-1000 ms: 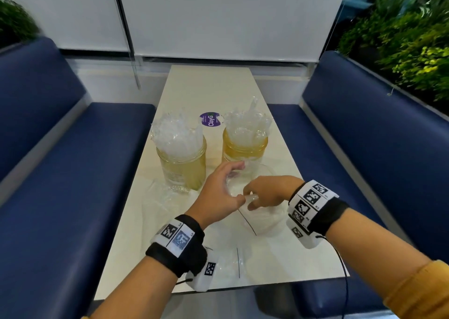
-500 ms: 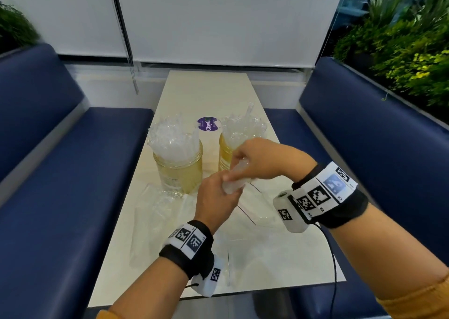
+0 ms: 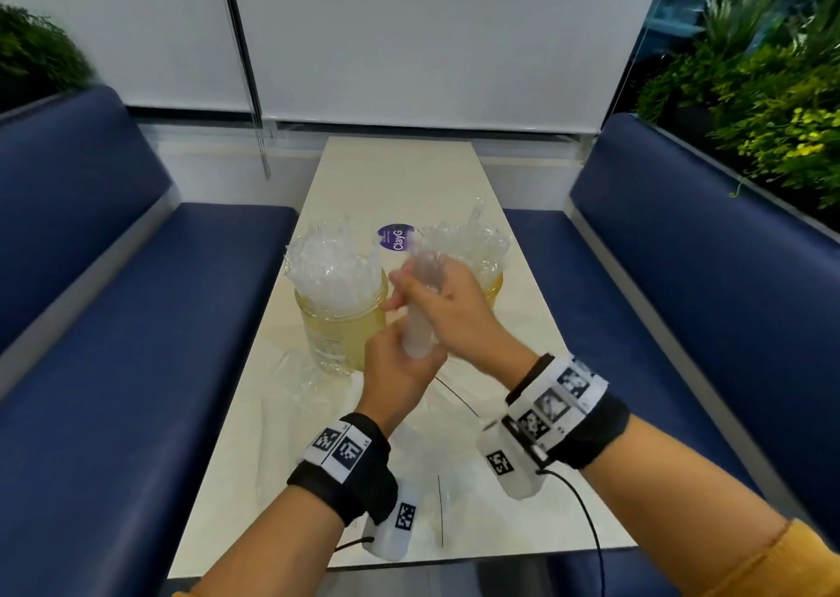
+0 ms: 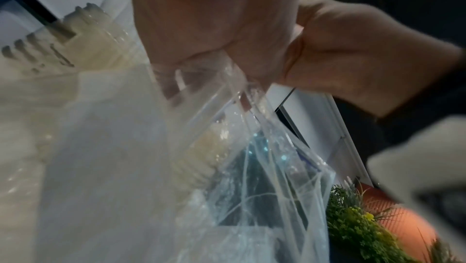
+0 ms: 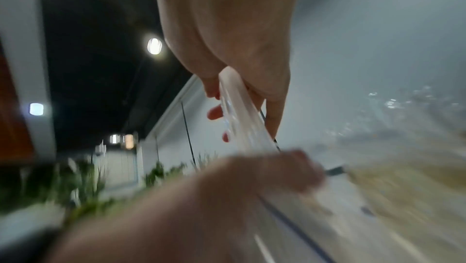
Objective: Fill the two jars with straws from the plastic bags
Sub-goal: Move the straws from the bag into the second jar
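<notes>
Two glass jars stand mid-table, both packed with clear-wrapped straws: the left jar (image 3: 341,323) in full view, the right jar (image 3: 494,283) mostly hidden behind my hands. Between them I hold a whitish bundle of straws (image 3: 420,323) nearly upright above the table. My left hand (image 3: 411,360) grips its lower end together with clear bag plastic (image 4: 252,147), which hangs below the fist. My right hand (image 3: 427,296) is curled round the upper part. In the right wrist view the straws (image 5: 239,120) run from my right hand's fingers (image 5: 214,113) down to the blurred left hand (image 5: 252,177).
Crumpled clear plastic bags (image 3: 313,396) lie on the pale table (image 3: 400,178) in front of the jars and near its front edge (image 3: 454,487). A purple sticker (image 3: 394,238) sits behind the jars. Blue benches (image 3: 136,369) flank the table, and plants (image 3: 772,96) stand at the right.
Both hands rose from the bag on the table with the straw bundle. The bundle went from lying low to nearly upright in front of the right jar.
</notes>
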Available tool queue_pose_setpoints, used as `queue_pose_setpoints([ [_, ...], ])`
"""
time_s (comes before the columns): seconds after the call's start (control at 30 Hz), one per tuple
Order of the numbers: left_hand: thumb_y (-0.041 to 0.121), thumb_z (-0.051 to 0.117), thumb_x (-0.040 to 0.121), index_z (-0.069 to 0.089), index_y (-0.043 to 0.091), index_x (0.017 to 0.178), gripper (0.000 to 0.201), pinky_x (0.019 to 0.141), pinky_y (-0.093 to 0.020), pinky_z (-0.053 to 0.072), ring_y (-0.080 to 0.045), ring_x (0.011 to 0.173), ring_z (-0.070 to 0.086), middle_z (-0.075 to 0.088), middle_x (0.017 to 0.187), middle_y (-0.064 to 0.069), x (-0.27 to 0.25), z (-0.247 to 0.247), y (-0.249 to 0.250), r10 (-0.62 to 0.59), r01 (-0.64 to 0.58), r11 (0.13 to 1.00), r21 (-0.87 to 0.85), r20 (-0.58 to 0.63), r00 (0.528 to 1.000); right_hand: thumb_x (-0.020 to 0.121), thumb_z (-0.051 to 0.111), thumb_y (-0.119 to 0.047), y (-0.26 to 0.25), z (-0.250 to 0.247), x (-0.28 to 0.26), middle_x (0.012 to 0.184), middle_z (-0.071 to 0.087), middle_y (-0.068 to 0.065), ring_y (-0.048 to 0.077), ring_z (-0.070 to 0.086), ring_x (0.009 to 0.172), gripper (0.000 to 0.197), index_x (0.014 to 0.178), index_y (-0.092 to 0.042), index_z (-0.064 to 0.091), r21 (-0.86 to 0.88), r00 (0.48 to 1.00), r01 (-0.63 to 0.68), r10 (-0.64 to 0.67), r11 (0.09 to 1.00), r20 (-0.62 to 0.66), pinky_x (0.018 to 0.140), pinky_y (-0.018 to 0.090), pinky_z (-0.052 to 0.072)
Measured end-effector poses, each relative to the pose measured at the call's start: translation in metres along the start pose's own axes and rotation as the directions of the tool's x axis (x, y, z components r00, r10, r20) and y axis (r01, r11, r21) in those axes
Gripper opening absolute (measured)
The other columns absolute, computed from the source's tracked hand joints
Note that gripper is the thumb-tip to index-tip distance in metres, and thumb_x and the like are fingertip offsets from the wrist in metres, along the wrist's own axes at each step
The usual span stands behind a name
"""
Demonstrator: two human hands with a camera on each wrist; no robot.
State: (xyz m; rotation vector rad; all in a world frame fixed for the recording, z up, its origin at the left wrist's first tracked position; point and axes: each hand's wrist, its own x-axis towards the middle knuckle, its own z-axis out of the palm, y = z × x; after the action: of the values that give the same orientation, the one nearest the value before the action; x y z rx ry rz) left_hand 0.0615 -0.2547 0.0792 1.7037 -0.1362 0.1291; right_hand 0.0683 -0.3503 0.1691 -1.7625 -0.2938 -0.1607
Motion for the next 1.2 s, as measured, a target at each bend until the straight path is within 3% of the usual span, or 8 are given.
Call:
queue_pose_setpoints([
  [0.13, 0.018, 0.081, 0.082, 0.072, 0.013, 0.099, 0.02, 0.074, -0.04, 0.058, -0.025, 0.083, 0.067, 0.073, 0.094, -0.009, -0.001, -0.002, -0.003, -0.05, 0.05, 0.997, 0.05, 0.01, 0.999, 0.101, 0.058, -0.018, -0.064, -0.032, 0.037, 0.067, 0.057, 0.005, 0.017, 0.057, 0.055, 0.014, 0.095, -0.006, 0.055, 0.133, 0.992, 0.104, -0.092, 0.986, -0.091, 0.062, 0.039, 0.054],
  [0.4, 0.007, 0.078, 0.084, 0.073, 0.013, 0.098, 0.017, 0.07, -0.016, 0.055, -0.011, 0.083, 0.069, 0.075, 0.101, -0.003, 0.0, -0.005, -0.002, -0.061, 0.061, 0.998, -0.009, 0.032, 0.998, 0.102, 0.055, -0.025, -0.11, -0.102, 0.118, 0.065, 0.051, -0.001, 0.014, 0.049, 0.053, 0.022, 0.1, -0.005, 0.048, 0.06, 0.859, 0.389, -0.338, 0.919, -0.384, 0.051, 0.032, 0.047],
  [0.57, 0.007, 0.078, 0.086, 0.072, 0.011, 0.103, 0.019, 0.069, -0.013, 0.055, -0.01, 0.085, 0.07, 0.074, 0.103, -0.004, 0.0, -0.008, 0.004, -0.061, 0.062, 0.998, -0.027, 0.055, 0.997, 0.103, 0.053, -0.024, -0.063, -0.103, 0.147, 0.067, 0.049, -0.001, 0.009, 0.045, 0.05, 0.018, 0.106, -0.007, 0.049, -0.128, 0.85, 0.33, -0.353, 0.935, -0.392, 0.046, 0.025, 0.043],
  [0.83, 0.007, 0.079, 0.085, 0.072, 0.011, 0.105, 0.021, 0.073, -0.019, 0.057, -0.014, 0.091, 0.07, 0.075, 0.102, -0.004, 0.001, -0.009, 0.005, -0.075, 0.078, 0.995, -0.059, 0.061, 0.995, 0.103, 0.052, -0.032, 0.035, -0.092, 0.151, 0.071, 0.058, 0.003, 0.015, 0.058, 0.063, 0.036, 0.123, -0.002, 0.053, -0.173, 0.944, 0.097, -0.145, 0.98, -0.295, 0.066, 0.029, 0.054],
  [1.0, 0.006, 0.079, 0.085, 0.073, 0.012, 0.105, 0.022, 0.072, -0.017, 0.057, -0.01, 0.085, 0.069, 0.073, 0.097, -0.007, 0.003, -0.011, 0.006, -0.056, 0.06, 0.996, -0.06, 0.066, 0.996, 0.1, 0.057, -0.034, 0.078, -0.087, 0.142, 0.092, 0.07, -0.001, 0.012, 0.066, 0.091, 0.031, 0.108, -0.005, 0.066, -0.245, 0.961, -0.04, -0.03, 0.969, -0.277, 0.09, 0.037, 0.051],
  [1.07, 0.005, 0.078, 0.085, 0.073, 0.012, 0.105, 0.022, 0.071, -0.014, 0.055, -0.003, 0.081, 0.068, 0.073, 0.095, -0.006, 0.004, -0.013, 0.006, -0.054, 0.058, 0.997, -0.06, 0.066, 0.996, 0.089, 0.07, -0.026, 0.08, -0.09, 0.142, 0.111, 0.069, 0.002, 0.018, 0.067, 0.104, 0.042, 0.128, -0.012, 0.059, -0.284, 0.944, -0.015, -0.08, 0.959, -0.32, 0.096, 0.041, 0.054],
  [1.13, 0.005, 0.078, 0.085, 0.073, 0.012, 0.106, 0.022, 0.07, -0.013, 0.054, -0.001, 0.08, 0.067, 0.074, 0.095, -0.006, 0.004, -0.012, 0.006, -0.054, 0.058, 0.997, -0.058, 0.069, 0.996, 0.078, 0.077, -0.013, 0.075, -0.096, 0.143, 0.122, 0.062, -0.001, 0.017, 0.066, 0.108, 0.088, 0.151, -0.029, 0.032, -0.33, 0.914, 0.084, -0.205, 0.94, -0.351, 0.093, 0.032, 0.055],
  [1.2, 0.005, 0.078, 0.086, 0.073, 0.012, 0.106, 0.022, 0.071, -0.012, 0.054, -0.005, 0.082, 0.069, 0.074, 0.096, -0.007, 0.004, -0.011, 0.006, -0.05, 0.054, 0.997, -0.062, 0.072, 0.996, 0.075, 0.074, -0.002, 0.072, -0.1, 0.141, 0.119, 0.061, -0.002, 0.011, 0.066, 0.101, 0.086, 0.148, -0.027, 0.037, -0.457, 0.882, 0.178, -0.347, 0.871, -0.318, 0.087, 0.028, 0.056],
])
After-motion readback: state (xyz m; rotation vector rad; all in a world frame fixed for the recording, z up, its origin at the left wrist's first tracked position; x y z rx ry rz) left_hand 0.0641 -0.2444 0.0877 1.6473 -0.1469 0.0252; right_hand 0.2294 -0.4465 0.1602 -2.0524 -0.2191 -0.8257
